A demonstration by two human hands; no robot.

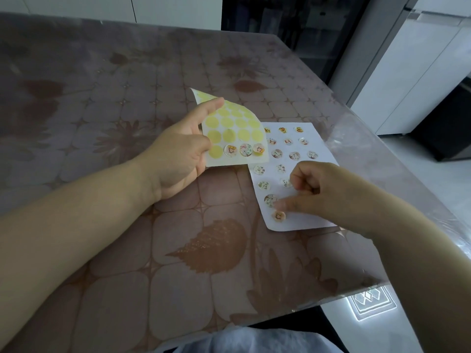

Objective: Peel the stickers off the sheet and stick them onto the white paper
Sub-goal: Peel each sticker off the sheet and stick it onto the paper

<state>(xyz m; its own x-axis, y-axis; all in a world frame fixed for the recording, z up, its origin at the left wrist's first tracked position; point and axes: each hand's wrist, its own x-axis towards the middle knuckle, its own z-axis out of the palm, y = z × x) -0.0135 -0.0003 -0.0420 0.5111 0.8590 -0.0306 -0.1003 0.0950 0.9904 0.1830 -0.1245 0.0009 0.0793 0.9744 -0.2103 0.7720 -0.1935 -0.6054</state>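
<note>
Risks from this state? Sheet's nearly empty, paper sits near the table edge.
1. The white paper lies loose near the table's right edge; the right hand pressing a sticker might slide it.
2. The sticker sheet curls in the left hand, and its three remaining stickers sit at the lower edge, awkward to peel.
3. The new sticker lands close to its neighbour, so overlap is possible.

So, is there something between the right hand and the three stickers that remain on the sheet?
Nothing visible blocks it. The right hand rests on the white paper, and only open air lies between it and the three stickers in the bottom row of the sheet, which the left hand holds up.
</note>
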